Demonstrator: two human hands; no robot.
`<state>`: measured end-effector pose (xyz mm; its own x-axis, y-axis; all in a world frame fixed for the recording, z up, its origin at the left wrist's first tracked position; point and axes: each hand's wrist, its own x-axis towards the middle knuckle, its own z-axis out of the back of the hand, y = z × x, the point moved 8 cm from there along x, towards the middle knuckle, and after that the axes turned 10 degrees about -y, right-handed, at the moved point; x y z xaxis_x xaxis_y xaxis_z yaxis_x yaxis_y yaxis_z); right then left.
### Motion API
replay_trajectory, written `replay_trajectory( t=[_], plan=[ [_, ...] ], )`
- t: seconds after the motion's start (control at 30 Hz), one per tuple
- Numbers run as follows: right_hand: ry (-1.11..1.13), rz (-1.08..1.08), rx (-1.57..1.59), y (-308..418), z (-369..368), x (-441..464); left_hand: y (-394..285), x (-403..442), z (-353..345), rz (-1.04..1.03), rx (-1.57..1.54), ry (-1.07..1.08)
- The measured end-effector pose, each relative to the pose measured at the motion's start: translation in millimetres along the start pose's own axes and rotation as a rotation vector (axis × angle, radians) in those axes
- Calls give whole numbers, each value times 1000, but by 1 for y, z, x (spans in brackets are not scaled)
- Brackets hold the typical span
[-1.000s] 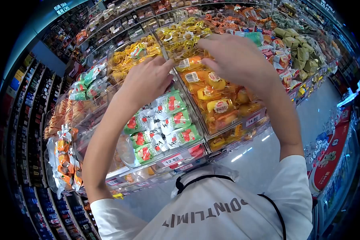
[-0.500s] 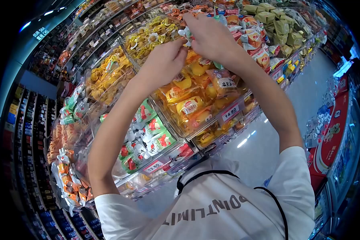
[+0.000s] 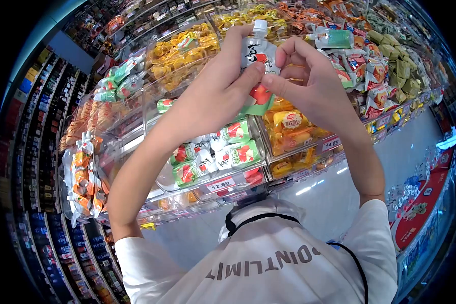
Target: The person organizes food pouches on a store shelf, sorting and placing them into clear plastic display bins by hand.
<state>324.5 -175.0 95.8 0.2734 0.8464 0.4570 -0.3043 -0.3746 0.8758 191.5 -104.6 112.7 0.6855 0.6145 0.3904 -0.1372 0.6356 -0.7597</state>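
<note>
A spouted jelly pouch (image 3: 261, 96) stands upright above the snack bins. It has a white cap, a white upper part, a red apple picture and a green base. My left hand (image 3: 228, 81) grips it from the left, thumb across its front and the other fingers mostly hidden behind. At its right edge is my right hand (image 3: 314, 83), thumb tip touching the pouch, the other fingers curved and apart from the thumb. Below the hands, similar green-and-white pouches (image 3: 233, 154) lie in a clear bin. Yellow packaged cakes (image 3: 291, 121) fill the bin beside it.
Price tags reading 12.80 (image 3: 221, 185) and 14.80 (image 3: 331, 144) line the bin fronts. Another spouted pouch (image 3: 334, 38) lies farther back. Green-wrapped snacks (image 3: 400, 66) are piled at right. A red-sided display case (image 3: 420, 207) stands across the aisle; dark shelves (image 3: 30, 142) rise at left.
Both hands have come closer, and the pouch, mostly hidden between them before, now shows its front. My right hand has moved to its right edge. The view has shifted over the bins.
</note>
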Motion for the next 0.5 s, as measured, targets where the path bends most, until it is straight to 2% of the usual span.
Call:
replay_trajectory(
  t=[0.03, 0.13, 0.17, 0.3, 0.4, 0.43, 0.5],
  plan=[
    [28, 0, 16, -6, -7, 0, 7, -6, 10, -31, -13, -41],
    [-65, 239, -256, 13, -25, 2, 25, -27, 35, 237, -80, 85],
    [-133, 341, -297, 17, -31, 4, 23, -36, 47, 345, 4, 96],
    [230, 222, -111, 0, -82, 18, 50, -62, 58, 322, -86, 140],
    [324, 187, -241, -1, -109, 16, 66, -82, 67, 250, 71, 218],
    [332, 87, -237, -12, -114, 18, 57, -89, 70, 292, 167, 299],
    [384, -44, -237, -20, -129, 14, 66, -101, 75, 159, 367, 211]
  ],
)
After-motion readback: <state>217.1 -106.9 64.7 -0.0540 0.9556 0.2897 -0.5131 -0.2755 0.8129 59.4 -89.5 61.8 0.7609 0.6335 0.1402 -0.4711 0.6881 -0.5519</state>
